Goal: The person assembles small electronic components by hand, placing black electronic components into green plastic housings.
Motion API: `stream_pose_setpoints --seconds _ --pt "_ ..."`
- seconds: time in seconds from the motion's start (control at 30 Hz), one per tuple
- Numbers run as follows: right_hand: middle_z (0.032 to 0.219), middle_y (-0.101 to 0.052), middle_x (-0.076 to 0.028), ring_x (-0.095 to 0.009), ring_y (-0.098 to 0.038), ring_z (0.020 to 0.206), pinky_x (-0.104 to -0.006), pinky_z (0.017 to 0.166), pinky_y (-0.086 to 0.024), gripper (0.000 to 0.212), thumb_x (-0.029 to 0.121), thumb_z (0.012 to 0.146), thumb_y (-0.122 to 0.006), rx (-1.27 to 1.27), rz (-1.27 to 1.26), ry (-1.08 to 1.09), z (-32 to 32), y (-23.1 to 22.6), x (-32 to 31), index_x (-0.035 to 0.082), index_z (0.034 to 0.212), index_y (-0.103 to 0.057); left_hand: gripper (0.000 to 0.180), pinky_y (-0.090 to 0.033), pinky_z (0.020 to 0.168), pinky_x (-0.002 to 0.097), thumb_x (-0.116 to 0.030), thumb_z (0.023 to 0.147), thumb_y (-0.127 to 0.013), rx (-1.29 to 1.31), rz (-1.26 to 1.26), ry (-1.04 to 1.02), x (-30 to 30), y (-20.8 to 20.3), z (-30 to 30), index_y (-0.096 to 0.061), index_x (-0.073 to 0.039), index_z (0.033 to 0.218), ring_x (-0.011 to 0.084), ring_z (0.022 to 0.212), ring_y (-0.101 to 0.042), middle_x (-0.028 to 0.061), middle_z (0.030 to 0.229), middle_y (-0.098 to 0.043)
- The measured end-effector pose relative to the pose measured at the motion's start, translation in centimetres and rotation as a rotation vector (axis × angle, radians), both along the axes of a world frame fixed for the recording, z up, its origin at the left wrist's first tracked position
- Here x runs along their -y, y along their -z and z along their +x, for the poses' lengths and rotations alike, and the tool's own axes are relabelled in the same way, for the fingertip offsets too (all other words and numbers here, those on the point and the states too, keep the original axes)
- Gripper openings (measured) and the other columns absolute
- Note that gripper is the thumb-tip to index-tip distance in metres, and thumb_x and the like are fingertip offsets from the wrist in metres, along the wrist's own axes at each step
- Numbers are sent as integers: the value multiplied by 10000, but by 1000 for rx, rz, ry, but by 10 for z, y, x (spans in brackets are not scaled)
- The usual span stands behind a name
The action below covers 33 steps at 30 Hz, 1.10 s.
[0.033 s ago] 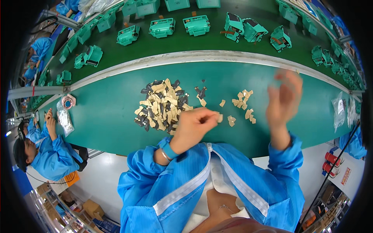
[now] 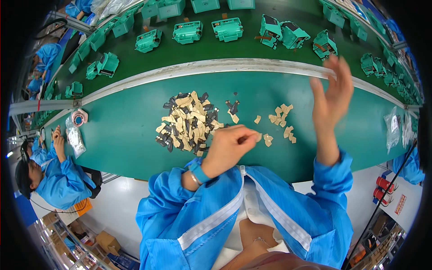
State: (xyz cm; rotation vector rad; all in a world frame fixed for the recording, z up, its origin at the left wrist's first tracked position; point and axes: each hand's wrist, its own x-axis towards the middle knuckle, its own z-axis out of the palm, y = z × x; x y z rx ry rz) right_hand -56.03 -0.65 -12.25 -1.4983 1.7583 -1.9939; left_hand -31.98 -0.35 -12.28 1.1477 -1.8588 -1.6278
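Observation:
My left hand [image 2: 229,146] is closed in a pinch over the near middle of the green table. A small cream-coloured paper-like piece [image 2: 258,137] sticks out from its fingertips. To its left lies a heap of cream and black flat pieces [image 2: 186,119]. My right hand [image 2: 332,99] is raised on the right, somewhat blurred, with its fingers apart and nothing visible in them. Between the hands lie several loose cream scraps [image 2: 280,114], and one more scrap [image 2: 268,140] rests just right of the left fingertips. A few black pieces [image 2: 232,107] lie beyond the left hand.
A pale metal rail [image 2: 225,65] borders the table's far side. Beyond it, a green belt carries teal plastic housings [image 2: 187,32]. At the left are a tape roll [image 2: 79,118] and a plastic bag [image 2: 75,137]; another bag [image 2: 393,128] lies far right. A co-worker [image 2: 58,175] sits at left.
My right hand has moved up and away, toward the far rail. My left hand has shifted slightly right, still pinching the small cream piece.

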Motion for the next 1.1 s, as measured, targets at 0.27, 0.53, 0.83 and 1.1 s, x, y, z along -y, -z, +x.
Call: stream_pose_setpoints --seconds 0.27,0.53,0.83,1.1 --pt "1195 -601 -127 -187 -569 910 -314 807 -479 931 167 733 -801 -123 443 66 -69 65 86 49 1466 -239 152 -477 578 298 -86 733 -768 202 -486 205 1 21 -11 -696 -33 857 206 684 -607 77 766 -636" --pt "992 -673 -63 -101 -578 803 -228 691 -470 902 25 732 -719 300 697 -835 -26 -54 26 79 1489 -232 837 -444 973 353 -99 740 -793 -258 48 -40 16 -29 -3 -332 -80 1438 276 1207 -491 177 1394 -399" --pt "1028 -648 -130 -160 -615 905 -280 769 -488 485 -5 793 -709 -54 197 -235 29 -61 -14 -3 1240 -520 652 -507 877 339 65 818 -656 -614 820 -159 12 -31 3 -335 -42 1376 193 1056 -599 109 1190 -574" --pt "865 -657 -85 -97 -630 768 -216 677 -515 137 -92 808 -682 915 492 -538 67 -48 -65 -41 899 -593 657 -508 892 342 120 798 -634 -661 662 -291 7 -29 3 -331 -54 1354 199 1058 -604 113 1175 -584"
